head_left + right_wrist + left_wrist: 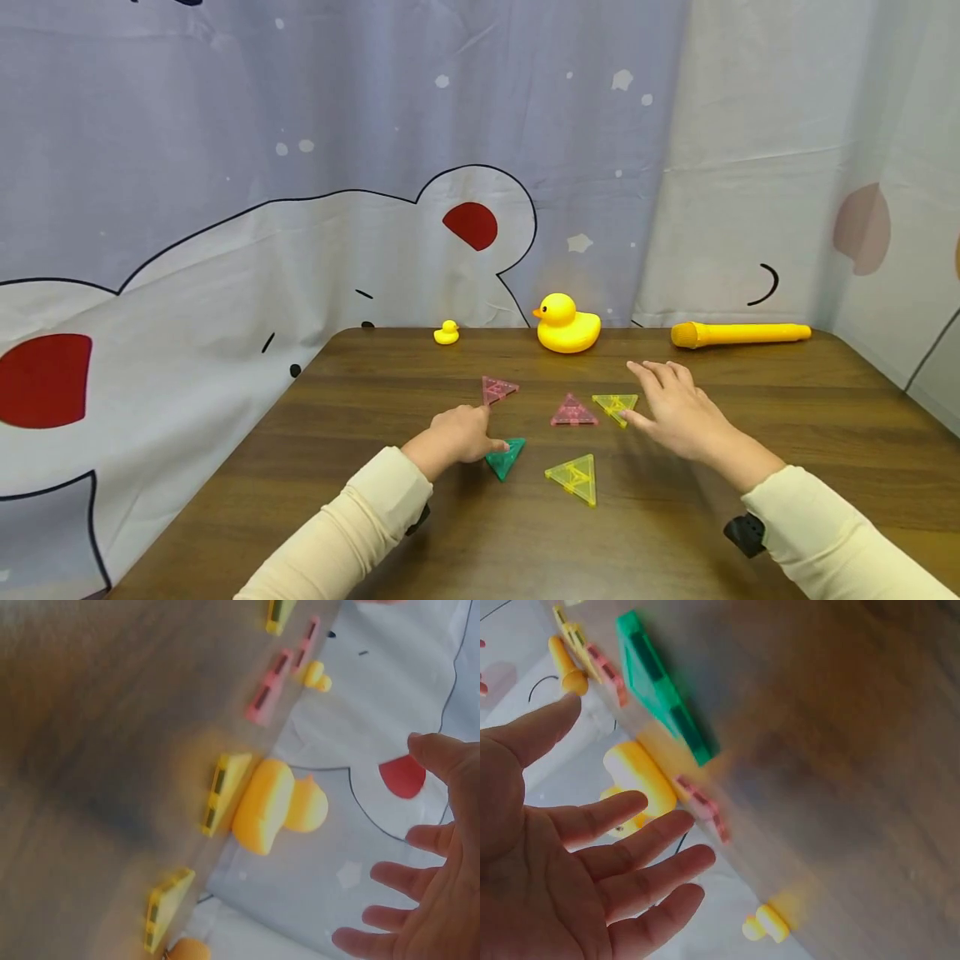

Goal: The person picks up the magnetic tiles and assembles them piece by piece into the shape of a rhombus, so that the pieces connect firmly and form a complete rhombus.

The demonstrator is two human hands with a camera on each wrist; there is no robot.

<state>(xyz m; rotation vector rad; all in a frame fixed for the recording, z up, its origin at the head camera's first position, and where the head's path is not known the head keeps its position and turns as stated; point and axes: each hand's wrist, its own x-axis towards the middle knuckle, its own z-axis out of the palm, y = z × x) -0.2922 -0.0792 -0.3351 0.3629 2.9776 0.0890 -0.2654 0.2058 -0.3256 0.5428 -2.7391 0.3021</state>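
Note:
My left hand [462, 433] hovers over the table, its fingers spread and palm bare in the left wrist view. A green translucent triangle tile [664, 690] lies apart from that hand, though the thumb overlaps it in the head view. A pink triangle tile [498, 389] sits just beyond the left fingers. Fingers extended, my right hand [686, 417] holds nothing; a yellow triangle tile [617, 408] is nearest its thumb in the head view. Between the hands lie another pink tile [574, 411] and a nearer yellow one [576, 479]. Another yellow tile [169, 907] shows in the right wrist view.
Along the table's far edge stand a small yellow duck [446, 333], a larger yellow duck [566, 325] and a yellow toy microphone [738, 334] at right. A printed curtain [337, 125] hangs behind the brown wooden table [300, 500].

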